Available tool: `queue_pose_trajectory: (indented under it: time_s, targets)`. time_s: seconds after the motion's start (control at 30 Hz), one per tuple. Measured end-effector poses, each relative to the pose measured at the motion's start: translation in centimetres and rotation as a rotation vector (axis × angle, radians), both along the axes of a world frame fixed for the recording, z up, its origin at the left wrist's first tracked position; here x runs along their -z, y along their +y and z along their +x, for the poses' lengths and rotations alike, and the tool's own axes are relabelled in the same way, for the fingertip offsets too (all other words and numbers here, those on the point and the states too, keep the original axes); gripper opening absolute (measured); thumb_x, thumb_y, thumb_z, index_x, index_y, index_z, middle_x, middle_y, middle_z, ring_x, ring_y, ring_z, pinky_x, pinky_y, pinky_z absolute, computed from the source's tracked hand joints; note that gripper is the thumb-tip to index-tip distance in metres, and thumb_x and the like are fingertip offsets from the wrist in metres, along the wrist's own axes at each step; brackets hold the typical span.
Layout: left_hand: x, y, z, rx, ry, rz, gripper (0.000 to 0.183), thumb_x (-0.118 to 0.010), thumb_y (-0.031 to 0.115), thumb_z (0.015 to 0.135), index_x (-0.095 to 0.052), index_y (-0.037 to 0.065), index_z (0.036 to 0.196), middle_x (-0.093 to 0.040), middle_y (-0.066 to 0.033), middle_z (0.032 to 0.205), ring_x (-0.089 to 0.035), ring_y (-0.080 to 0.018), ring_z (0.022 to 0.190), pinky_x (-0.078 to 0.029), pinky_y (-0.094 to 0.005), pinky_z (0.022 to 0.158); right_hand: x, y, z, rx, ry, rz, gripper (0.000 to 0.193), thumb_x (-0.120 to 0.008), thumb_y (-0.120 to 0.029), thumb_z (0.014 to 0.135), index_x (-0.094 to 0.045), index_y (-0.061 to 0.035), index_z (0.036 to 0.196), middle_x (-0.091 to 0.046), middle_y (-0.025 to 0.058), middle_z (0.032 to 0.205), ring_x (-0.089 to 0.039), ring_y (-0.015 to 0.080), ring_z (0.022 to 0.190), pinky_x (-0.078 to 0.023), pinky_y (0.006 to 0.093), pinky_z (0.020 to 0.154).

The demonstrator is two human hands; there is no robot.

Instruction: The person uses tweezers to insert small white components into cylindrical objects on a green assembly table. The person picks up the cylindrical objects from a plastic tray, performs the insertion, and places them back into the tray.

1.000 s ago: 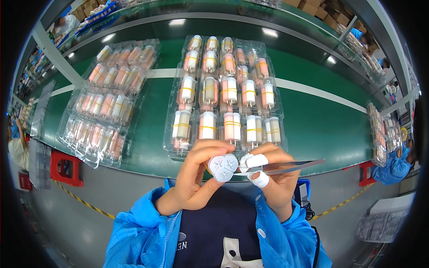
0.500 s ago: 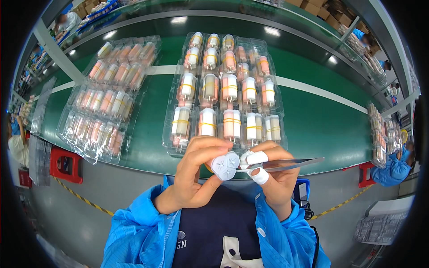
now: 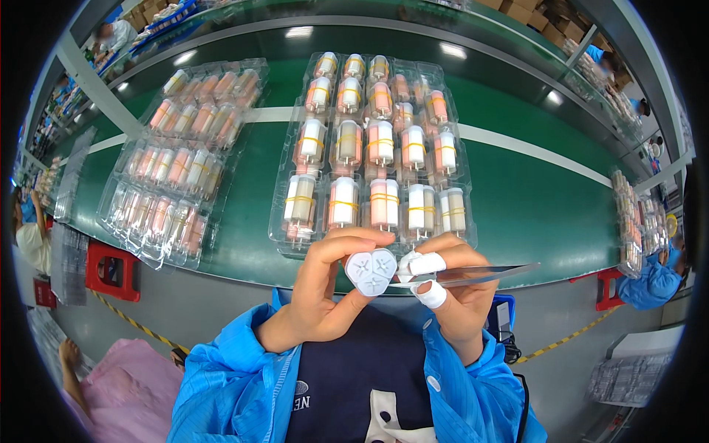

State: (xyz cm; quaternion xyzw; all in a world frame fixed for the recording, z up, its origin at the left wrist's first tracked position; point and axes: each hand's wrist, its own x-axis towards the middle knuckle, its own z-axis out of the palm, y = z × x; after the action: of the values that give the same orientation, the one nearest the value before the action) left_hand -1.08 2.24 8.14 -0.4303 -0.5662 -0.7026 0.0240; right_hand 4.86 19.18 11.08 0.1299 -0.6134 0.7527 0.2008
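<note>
Being pinched by the left hand (image 3: pixel 323 289) at six o'clock of the central tray (image 3: pixel 276 227), the pale three-lobed bundle (image 3: pixel 371 272) is appearing light, stiff and smooth, best being gripped round its sides, while metal tweezers (image 3: pixel 490 275) are being pinched by the right hand (image 3: pixel 468 301) at its three o'clock.

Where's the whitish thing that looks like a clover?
In the head view, the clover-shaped piece is just below the middle, in the left hand, just left of the shiny metal tool in the right hand.
</note>
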Motion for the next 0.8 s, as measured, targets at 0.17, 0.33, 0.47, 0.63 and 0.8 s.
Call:
queue_pose_trajectory:
  time_s: [0.17,0.33,0.47,0.63,0.8]
  targets:
    - [-0.12,0.14,0.17,0.033,-0.038,0.027,0.041,-0.061,-0.001,0.085,-0.039,0.001,0.120,-0.049,-0.0237,0.125,-0.049,-0.0313,0.120,-0.039,-0.0419,0.100,-0.01,-0.01,0.05,-0.001,-0.009,-0.005,0.020,-0.073,0.001,0.073,-0.066,0.0020,0.092,-0.065,0.0154,0.091,-0.062,0.0197,0.083,-0.049,0.0291,0.071]
    - [0.05,0.13,0.16,0.052,-0.042,0.044,0.042,-0.060,-0.002,0.085,-0.038,0.001,0.120,-0.048,-0.0240,0.126,-0.048,-0.0320,0.121,-0.039,-0.0423,0.101,0.05,-0.08,0.11,-0.006,-0.015,-0.017,0.020,-0.073,0.001,0.073,-0.066,0.0020,0.092,-0.065,0.0157,0.091,-0.062,0.0198,0.083,-0.049,0.0292,0.071]
    - [0.07,0.20,0.00,-0.005,0.030,0.016,0.043,-0.062,-0.002,0.083,-0.038,0.001,0.118,-0.049,-0.0273,0.124,-0.057,-0.0214,0.101,-0.046,-0.0329,0.088,0.04,-0.09,0.06,-0.010,-0.003,-0.009,0.020,-0.073,0.002,0.074,-0.066,0.0021,0.092,-0.065,0.0159,0.091,-0.063,0.0198,0.083,-0.049,0.0291,0.071]
    - [0.12,0.21,-0.01,-0.010,0.026,0.018,0.043,-0.062,-0.002,0.083,-0.038,0.002,0.118,-0.049,-0.0273,0.124,-0.056,-0.0212,0.101,-0.046,-0.0322,0.087,0.16,-0.17,0.01,-0.005,0.001,-0.009,0.019,-0.072,0.002,0.074,-0.066,0.0022,0.092,-0.065,0.0160,0.091,-0.063,0.0196,0.082,-0.050,0.0289,0.070]
    - [-0.03,0.16,0.14,-0.004,0.010,0.013,0.043,-0.061,-0.004,0.083,-0.039,0.002,0.119,-0.049,-0.0261,0.124,-0.054,-0.0245,0.108,-0.044,-0.0346,0.091,0.13,-0.22,0.10,0.007,0.001,-0.022,0.019,-0.072,0.002,0.074,-0.065,0.0023,0.092,-0.065,0.0159,0.091,-0.062,0.0192,0.081,-0.050,0.0285,0.069]
